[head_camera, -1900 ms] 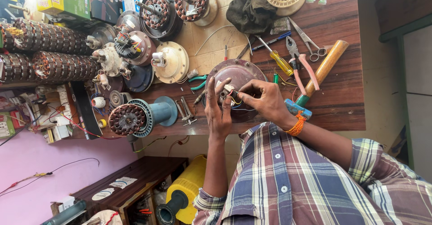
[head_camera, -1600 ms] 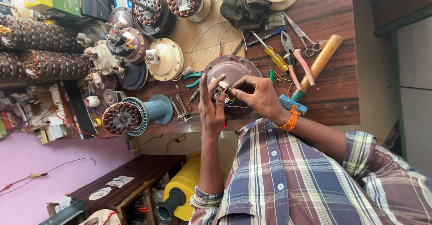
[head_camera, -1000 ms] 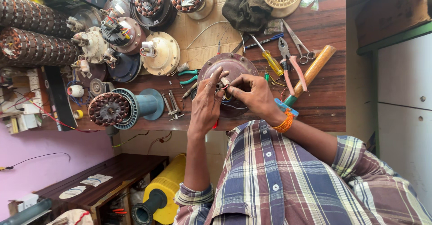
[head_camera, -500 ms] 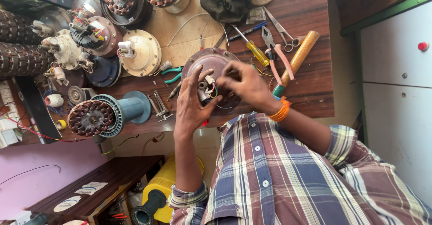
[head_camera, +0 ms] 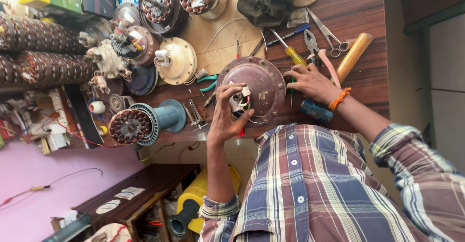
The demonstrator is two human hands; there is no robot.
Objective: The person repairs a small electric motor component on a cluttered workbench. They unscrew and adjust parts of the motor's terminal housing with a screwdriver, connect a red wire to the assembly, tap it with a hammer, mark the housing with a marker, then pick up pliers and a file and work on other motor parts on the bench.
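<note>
While the left hand [head_camera: 227,118] pinches the small white terminal block [head_camera: 238,99] at the hub of the brown motor cover [head_camera: 259,84] on the bench [head_camera: 358,14], the right hand [head_camera: 312,82] rests spread beside the screwdriver [head_camera: 294,55], gripping nothing; the cover looks rigid and heavy, best held by its rim, its thin wires fragile.

A repair workshop is showing here: opened fan motors [head_camera: 160,2] and wound stators [head_camera: 130,125] are crowding a wooden workbench [head_camera: 368,9], with pliers [head_camera: 312,46], scissors [head_camera: 329,36] and screwdrivers [head_camera: 290,50] lying about.
</note>
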